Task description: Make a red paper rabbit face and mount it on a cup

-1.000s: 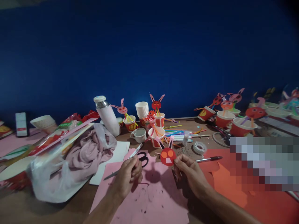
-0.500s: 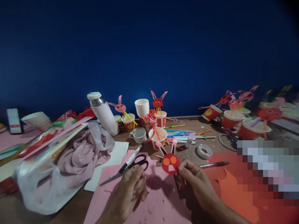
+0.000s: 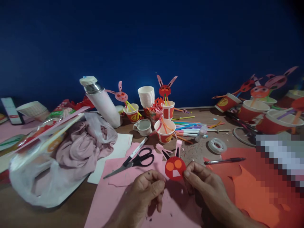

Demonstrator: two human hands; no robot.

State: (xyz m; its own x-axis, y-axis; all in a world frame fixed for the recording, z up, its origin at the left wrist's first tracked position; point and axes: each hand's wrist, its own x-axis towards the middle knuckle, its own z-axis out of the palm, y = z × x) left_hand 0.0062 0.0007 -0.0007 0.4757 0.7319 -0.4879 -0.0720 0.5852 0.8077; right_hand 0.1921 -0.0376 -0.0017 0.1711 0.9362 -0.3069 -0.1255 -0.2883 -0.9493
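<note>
My right hand (image 3: pixel 201 182) pinches the right edge of a round red paper face (image 3: pixel 175 168). The face has orange eyes, a pale mouth piece and two upright pink ears with black centres. My left hand (image 3: pixel 150 190) is just left of the face, over pink paper (image 3: pixel 118 193), its fingers curled and pressed together; whether something small is between them I cannot make out. Behind my left hand lie black-handled scissors (image 3: pixel 142 157), beside a white marker (image 3: pixel 136 150). A red-and-white cup (image 3: pixel 165 134) with orange strips inside stands behind the face.
Left are a plastic bag (image 3: pixel 45 180) with cloth, and a leaning flask (image 3: pixel 102 103). At the back stand stacked white cups (image 3: pixel 146 96) and cups with rabbit figures. Coloured sticks (image 3: pixel 187 128), a tape roll (image 3: pixel 217 145), a pen (image 3: pixel 225 161) and orange paper (image 3: pixel 254 193) lie right.
My left hand has moved right and up, closer to the red face. The view has tilted down a little, and the face stays in my right hand.
</note>
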